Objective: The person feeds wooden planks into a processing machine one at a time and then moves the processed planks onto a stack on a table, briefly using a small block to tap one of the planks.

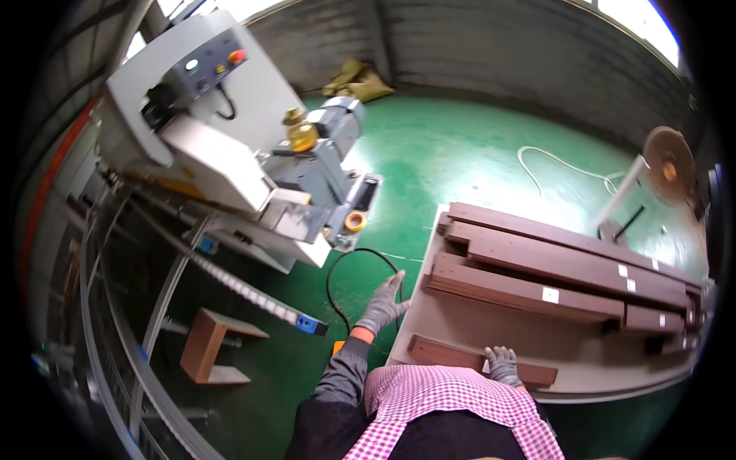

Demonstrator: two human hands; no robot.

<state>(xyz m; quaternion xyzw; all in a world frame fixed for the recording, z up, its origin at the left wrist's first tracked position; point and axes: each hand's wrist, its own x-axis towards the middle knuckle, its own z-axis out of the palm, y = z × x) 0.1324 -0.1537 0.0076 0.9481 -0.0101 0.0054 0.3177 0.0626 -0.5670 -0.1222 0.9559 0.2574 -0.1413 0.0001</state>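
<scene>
My left hand [381,307], in a grey work glove, is stretched forward with its fingers extended and nothing in them. It is beside the left edge of a low, light-coloured platform [529,337]. My right hand [503,366], also gloved, lies with its fingers on a short dark-brown plank [445,353] at the platform's near edge. A small white label shows beside those fingers. Farther back on the platform, longer brown boards lie stacked side by side; the nearest long board [514,290] carries a white label.
A grey-white machine [222,161] with a motor [337,119] and a yellow oil cup [301,136] stands at left. A roller rail [238,284] runs below it. A black cable [331,280] loops over the green floor. A round-headed stand fan [668,165] is at far right.
</scene>
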